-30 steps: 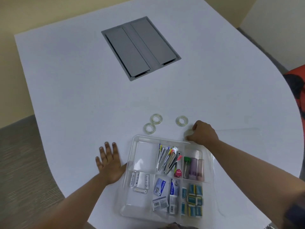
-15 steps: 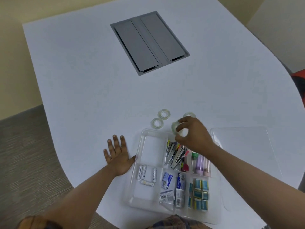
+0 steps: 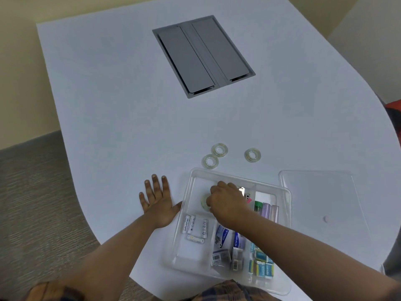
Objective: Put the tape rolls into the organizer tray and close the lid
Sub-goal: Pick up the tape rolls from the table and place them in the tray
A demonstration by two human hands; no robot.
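A clear organizer tray (image 3: 188, 216) lies on the white table near its front edge. My right hand (image 3: 227, 203) reaches into the tray's far-left compartment and holds a clear tape roll (image 3: 204, 202) low over its floor. Three more clear tape rolls lie on the table beyond the tray: one (image 3: 210, 161), another (image 3: 219, 150) touching it, and a third (image 3: 252, 155) further right. The clear lid (image 3: 321, 196) lies flat to the right of the tray. My left hand (image 3: 157, 202) rests flat on the table, fingers spread, against the tray's left side.
The tray's other compartments hold batteries (image 3: 195, 227), small boxes (image 3: 225, 246), erasers (image 3: 261, 262), clips and tubes (image 3: 265, 210). A grey cable hatch (image 3: 202, 55) is set into the table further back. The table's curved edge runs close on the left and right.
My right hand picked a tape roll off the table beside the tray's far edge and carried it left and down into the far-left compartment. My left hand stayed flat.
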